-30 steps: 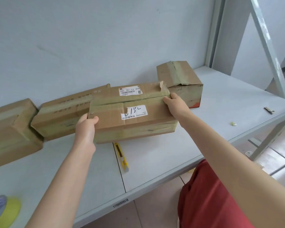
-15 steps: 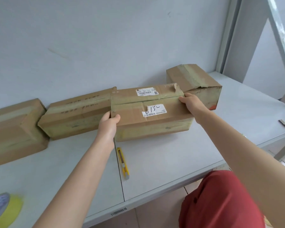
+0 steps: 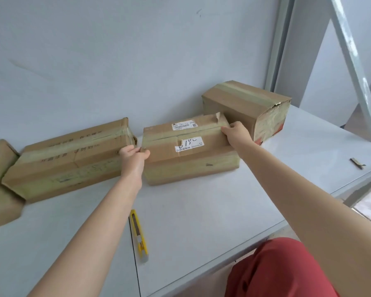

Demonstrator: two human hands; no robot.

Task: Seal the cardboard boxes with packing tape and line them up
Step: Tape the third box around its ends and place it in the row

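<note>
Both hands clamp the labelled box [image 3: 189, 151] by its ends, left hand [image 3: 133, 154] at the left end, right hand [image 3: 236, 133] at the top right corner, box down near the desk's [image 3: 201, 211] back edge between the long box [image 3: 69, 159] and the taller box [image 3: 244, 110]. Risk here: shove it sideways and it bumps a neighbour, skewing the row. That torn flap [image 3: 217, 116] by the right fingers could snag and rip further.

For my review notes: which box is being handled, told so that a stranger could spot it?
Along the wall on the white table runs a row of taped cardboard boxes. It is the held box, gripped by left hand and right hand, alone bearing white labels.
</note>
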